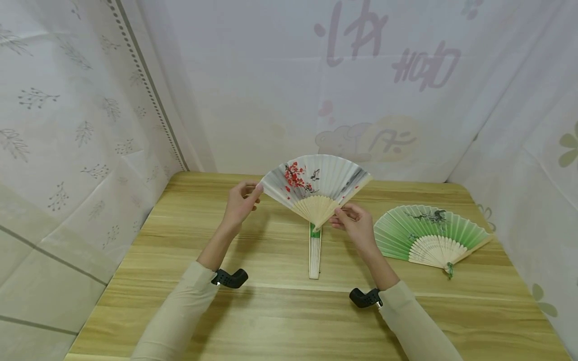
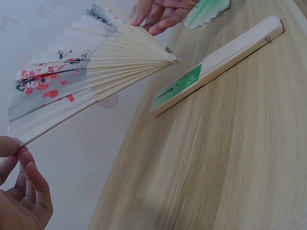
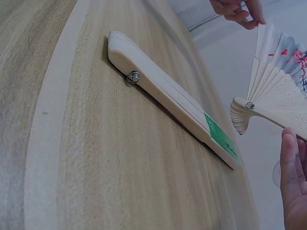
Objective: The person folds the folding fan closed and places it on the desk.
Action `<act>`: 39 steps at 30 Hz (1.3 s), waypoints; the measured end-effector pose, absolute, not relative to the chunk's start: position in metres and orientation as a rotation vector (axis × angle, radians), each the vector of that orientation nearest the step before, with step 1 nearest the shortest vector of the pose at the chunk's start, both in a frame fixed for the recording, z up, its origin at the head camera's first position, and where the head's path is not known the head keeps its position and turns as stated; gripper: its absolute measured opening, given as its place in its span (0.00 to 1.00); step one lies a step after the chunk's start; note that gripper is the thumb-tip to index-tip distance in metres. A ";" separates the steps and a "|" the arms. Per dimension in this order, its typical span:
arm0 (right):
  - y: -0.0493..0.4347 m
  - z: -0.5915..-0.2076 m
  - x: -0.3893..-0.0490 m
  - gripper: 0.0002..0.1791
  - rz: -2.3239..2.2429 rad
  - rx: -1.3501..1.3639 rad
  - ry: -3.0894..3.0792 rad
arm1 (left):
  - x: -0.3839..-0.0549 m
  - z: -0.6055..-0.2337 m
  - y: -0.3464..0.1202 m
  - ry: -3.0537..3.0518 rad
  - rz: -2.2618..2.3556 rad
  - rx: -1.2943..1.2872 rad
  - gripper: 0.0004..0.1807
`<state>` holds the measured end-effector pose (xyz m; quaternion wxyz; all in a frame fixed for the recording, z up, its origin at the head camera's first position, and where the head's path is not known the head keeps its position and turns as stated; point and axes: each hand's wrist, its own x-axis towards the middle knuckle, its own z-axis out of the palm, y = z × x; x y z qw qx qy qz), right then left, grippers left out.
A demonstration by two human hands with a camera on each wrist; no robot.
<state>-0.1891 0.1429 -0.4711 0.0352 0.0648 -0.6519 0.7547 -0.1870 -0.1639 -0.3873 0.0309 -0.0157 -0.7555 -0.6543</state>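
Observation:
A white folding fan (image 1: 322,175) with red blossoms and small dark birds is spread wide, raised over the table in the head view. My left hand (image 1: 241,203) pinches its left outer corner between thumb and fingers. Lower on the opposite side, my right hand (image 1: 354,225) holds the fan's right edge stick near the ribs. Below the spread fan's pivot lies a folded fan (image 1: 314,255) with a green panel and pale sticks; its metal rivet shows in the right wrist view. In the left wrist view the fan's ribs (image 2: 124,57) fan out from the pivot.
An open green folding fan (image 1: 406,225) with a green tassel (image 1: 449,269) lies on the table's right side, beside my right forearm. The wooden table (image 1: 289,321) ends at a back edge close to a printed white curtain (image 1: 244,90). Patterned cloth also hangs on both sides.

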 end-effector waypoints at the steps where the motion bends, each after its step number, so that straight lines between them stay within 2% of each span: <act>1: 0.143 -0.471 -0.189 0.10 2.322 0.195 -2.002 | -0.187 -0.388 -0.164 -2.325 -2.016 -0.056 0.16; 26: 0.141 -0.471 -0.189 0.12 2.364 0.188 -1.994 | -0.191 -0.390 -0.157 -2.302 -2.020 -0.052 0.15; 33: 0.138 -0.469 -0.187 0.10 2.367 0.165 -1.999 | -0.210 -0.422 -0.159 -2.276 -1.996 -0.036 0.16; 39: 0.137 -0.469 -0.186 0.11 2.356 0.168 -2.018 | -0.210 -0.423 -0.156 -2.273 -1.999 -0.044 0.15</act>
